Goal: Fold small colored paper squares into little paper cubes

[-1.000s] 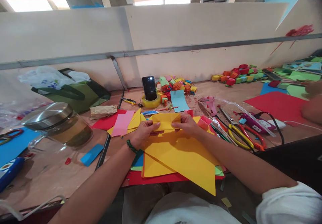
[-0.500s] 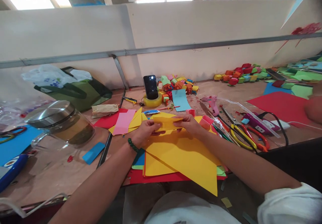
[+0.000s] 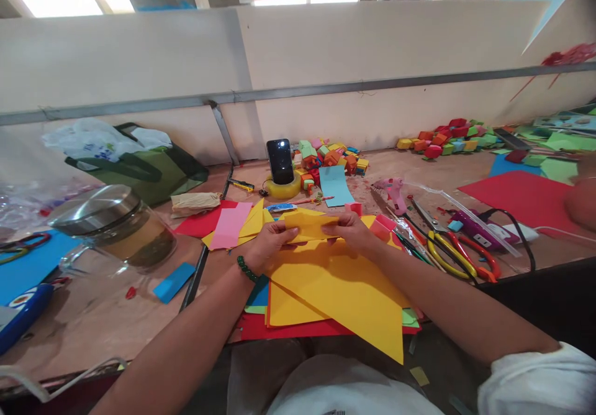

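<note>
Your left hand [image 3: 270, 244] and right hand [image 3: 352, 231] are pinching opposite ends of the yellow strip [image 3: 309, 226], apparently steadying it between them, while sheets [image 3: 347, 286] are lying beneath.

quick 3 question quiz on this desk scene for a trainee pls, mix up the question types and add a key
1. What do the left hand and right hand hold between them?
A) scissors
B) small yellow paper
C) pink glue gun

2. True or false: the phone stands to the right of the green bag.

3. Fill in the blank: the green beaded bracelet is on the person's ____ wrist.

Key: 1. B; 2. True; 3. left
</note>
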The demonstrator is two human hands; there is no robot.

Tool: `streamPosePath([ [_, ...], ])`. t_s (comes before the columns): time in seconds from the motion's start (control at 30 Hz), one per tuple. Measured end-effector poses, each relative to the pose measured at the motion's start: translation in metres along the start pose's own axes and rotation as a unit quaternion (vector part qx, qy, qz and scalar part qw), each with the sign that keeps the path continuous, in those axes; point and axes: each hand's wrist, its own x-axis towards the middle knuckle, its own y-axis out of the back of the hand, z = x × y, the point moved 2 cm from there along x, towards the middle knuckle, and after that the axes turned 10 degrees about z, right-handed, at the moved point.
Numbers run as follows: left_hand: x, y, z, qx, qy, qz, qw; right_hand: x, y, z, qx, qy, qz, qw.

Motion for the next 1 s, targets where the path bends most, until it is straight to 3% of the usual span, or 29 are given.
streamPosePath([
  [0.43,0.001,0.004,0.005,0.045,0.036,-0.013,0.998,-0.002,0.0,-0.002,0.028,-0.04,0.008,0.999],
  [0.67,-0.003,0.011,0.015,0.068,0.037,-0.052,0.996,-0.004,-0.002,-0.008,0.036,-0.081,-0.007,0.996],
  [0.83,-0.003,0.009,0.014,0.036,0.095,-0.058,0.993,-0.005,-0.002,-0.008,0.004,-0.046,-0.008,0.999],
  [1.0,-0.003,0.006,0.007,0.09,0.087,-0.061,0.99,-0.004,-0.003,-0.004,-0.015,-0.045,-0.027,0.998],
])
